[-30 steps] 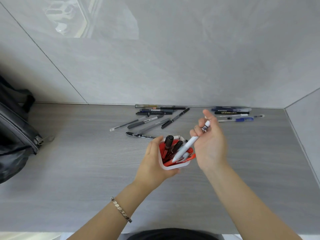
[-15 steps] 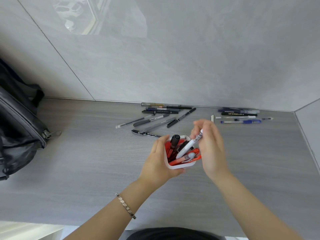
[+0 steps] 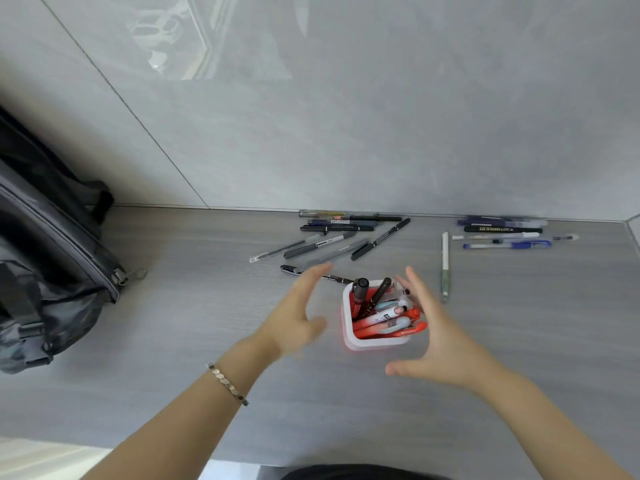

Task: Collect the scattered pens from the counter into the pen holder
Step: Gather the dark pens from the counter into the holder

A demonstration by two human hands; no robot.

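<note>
Both hands empty. Left hand (image 3: 294, 313) is spread wide, blurred, to the left of the pen holder (image 3: 375, 342) and clear of it; right hand (image 3: 440, 337) is likewise opened out, fingers splayed, just beside the holder's right wall — contact cannot be confirmed. The holder, square, white rim with red interior, stands upright on the counter (image 3: 207, 323) between the two hands, packed with pens leaning at mixed angles: black-capped ones toward the far side, red and white ones toward the near side. Judgement: the hands flank the holder because it is the drop point, and the open palms suit a reach for more pens. Work remains. A grey and black cluster of pens (image 3: 332, 240) lies beyond the holder against the wall, fanned out and partly overlapping; a second blue and dark group (image 3: 505, 233) lies far right, stacked roughly parallel to the wall; one white and green pen (image 3: 445, 265) lies alone, pointing toward the camera, near the right hand — probably the easiest next pick. Surface: grey wood-grain laminate, matt, flat. Behind it a wall (image 3: 381, 116) of large glossy grey tiles with a window reflection at upper left. A dark bag (image 3: 45, 271) with a zip pull sits at the far left, well apart from the pens. A metal bracelet (image 3: 227, 384) is on the left wrist.
</note>
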